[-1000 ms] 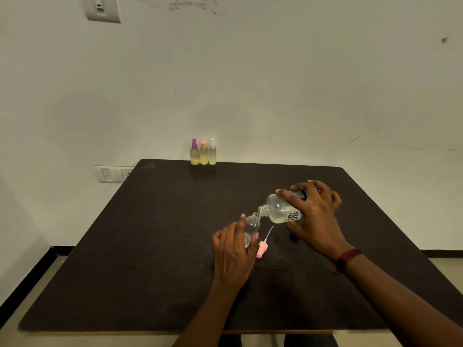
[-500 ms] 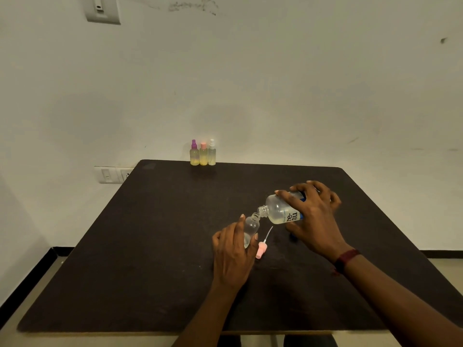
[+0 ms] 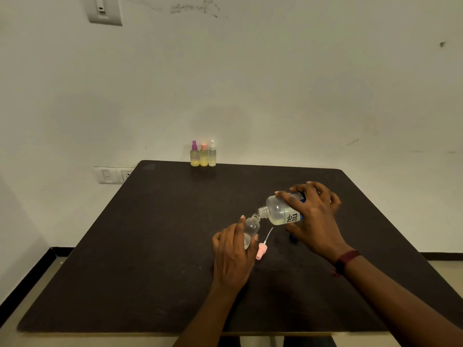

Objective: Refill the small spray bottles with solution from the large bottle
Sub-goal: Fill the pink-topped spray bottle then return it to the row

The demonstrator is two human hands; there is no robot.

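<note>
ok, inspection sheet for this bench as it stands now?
Surface: dark table, matte.
Job's things: large bottle tilted, neck at the mouth of the open small bottle, which has a little liquid at its bottom; pink spray head with its tube lies beside it; three capped spray bottles stand at the far edge.
Clutter: small blue object, partly hidden under the right hand.
Grippers: left hand holds the small bottle; right hand grips the large bottle.
Cables: nothing seen.
Surroundings: pale wall; switch plate high up; socket plate left of the table.

Dark brown table (image 3: 150,246), pink spray cap (image 3: 260,252), clear large bottle (image 3: 276,209), maroon wristband (image 3: 347,260), white wall (image 3: 250,83)
</note>
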